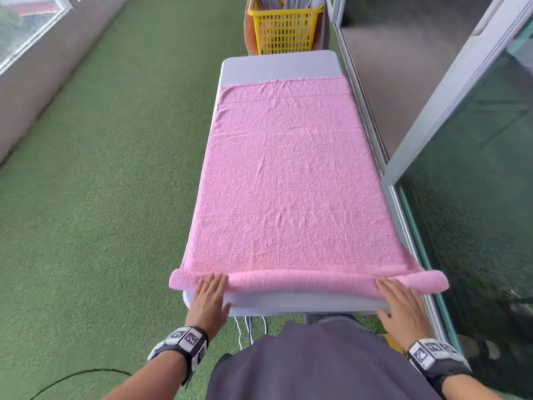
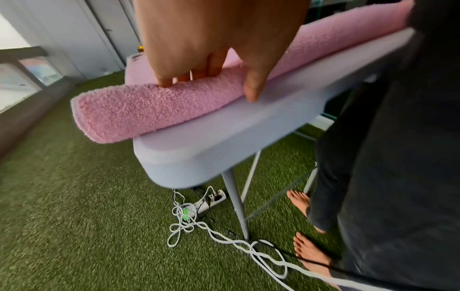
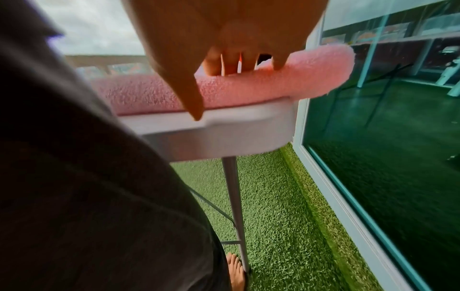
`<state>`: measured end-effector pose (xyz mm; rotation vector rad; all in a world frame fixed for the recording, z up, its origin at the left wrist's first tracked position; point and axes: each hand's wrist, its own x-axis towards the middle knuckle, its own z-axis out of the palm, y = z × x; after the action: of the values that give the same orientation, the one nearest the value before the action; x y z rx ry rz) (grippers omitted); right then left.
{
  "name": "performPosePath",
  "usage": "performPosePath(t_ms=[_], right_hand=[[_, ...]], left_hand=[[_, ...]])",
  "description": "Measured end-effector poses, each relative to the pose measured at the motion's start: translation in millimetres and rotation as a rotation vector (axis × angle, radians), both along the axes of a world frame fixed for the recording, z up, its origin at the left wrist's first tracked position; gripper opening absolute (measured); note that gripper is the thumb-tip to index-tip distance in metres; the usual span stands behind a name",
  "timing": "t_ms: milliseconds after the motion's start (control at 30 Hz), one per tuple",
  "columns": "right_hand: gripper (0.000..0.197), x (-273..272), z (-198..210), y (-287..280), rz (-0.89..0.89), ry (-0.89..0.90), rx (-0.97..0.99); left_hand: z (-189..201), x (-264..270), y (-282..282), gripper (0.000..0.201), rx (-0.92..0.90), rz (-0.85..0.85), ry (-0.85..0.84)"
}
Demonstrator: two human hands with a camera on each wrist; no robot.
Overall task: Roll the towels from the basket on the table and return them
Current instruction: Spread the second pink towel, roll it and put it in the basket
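Note:
A pink towel [image 1: 288, 174] lies spread flat along the narrow grey table [image 1: 277, 66]. Its near end is rolled into a thin tube [image 1: 302, 280] that overhangs the table on both sides. My left hand [image 1: 209, 295] rests flat on the roll near its left end [image 2: 139, 106], fingers straight, thumb on the table edge. My right hand [image 1: 399, 301] presses flat on the roll near its right end [image 3: 298, 78]. A yellow basket [image 1: 284, 27] with grey cloth in it stands beyond the table's far end.
Glass doors with a metal frame [image 1: 432, 134] run close along the table's right side. Green artificial turf [image 1: 101, 197] covers the floor at left. Under the table's near end lie a power strip [image 2: 211, 198] and tangled white cables [image 2: 189, 226], next to my bare feet.

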<state>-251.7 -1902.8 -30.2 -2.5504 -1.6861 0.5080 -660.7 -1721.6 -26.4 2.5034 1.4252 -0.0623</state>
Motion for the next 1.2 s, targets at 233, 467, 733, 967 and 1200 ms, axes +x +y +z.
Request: performPosePath(t_ms=[233, 467, 733, 967, 1200], right_hand=[[0.031, 10, 28, 38, -0.059, -0.100, -0.055], [0.051, 7, 14, 16, 0.005, -0.046, -0.101], [0.043, 14, 31, 54, -0.038, -0.083, -0.002], [0.048, 4, 17, 25, -0.055, -0.026, -0.064], [0.046, 16, 23, 46, -0.069, 0.003, -0.038]], left_hand=[[12, 7, 13, 0.031, 0.061, 0.057, -0.034], [1, 0, 2, 0.060, -0.098, 0.009, 0.062], [14, 21, 36, 0.055, -0.037, 0.057, 0.003], [10, 15, 27, 0.019, -0.031, -0.068, -0.031], [2, 18, 34, 0.052, -0.008, 0.010, -0.049]])
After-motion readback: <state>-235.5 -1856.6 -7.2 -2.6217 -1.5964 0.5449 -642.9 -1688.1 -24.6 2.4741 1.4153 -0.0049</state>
